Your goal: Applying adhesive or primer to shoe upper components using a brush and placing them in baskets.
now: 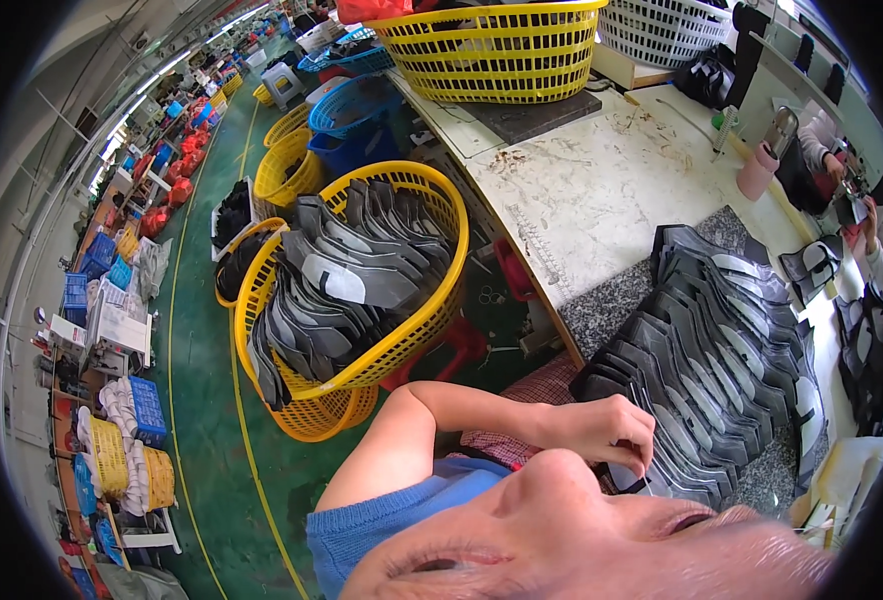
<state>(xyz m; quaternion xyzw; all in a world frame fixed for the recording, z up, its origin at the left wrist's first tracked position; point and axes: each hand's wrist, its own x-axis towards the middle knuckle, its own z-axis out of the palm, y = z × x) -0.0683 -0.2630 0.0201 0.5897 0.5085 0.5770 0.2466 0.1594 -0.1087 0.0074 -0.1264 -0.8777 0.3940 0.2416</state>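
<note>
My left hand (607,432) comes in from the lower left with its fingers curled closed. It is at the near left edge of a long overlapping row of dark grey shoe-upper pieces (712,350) with lighter grey patches. Just below the fingers is the end of a light grey piece (626,478). Whatever the fingers hold, if anything, is hidden. The row lies on a speckled stone slab (617,300) on the worktable. My right hand is out of view. To the left, a yellow basket (442,185) holds more such grey pieces.
The pale worktable (582,190) carries another yellow basket (497,55), a white basket (662,30) and a pink bottle (758,172). Across it, a co-worker's hands (867,222) are at a machine. Blue tubs (352,145) and yellow baskets line the green floor (207,400).
</note>
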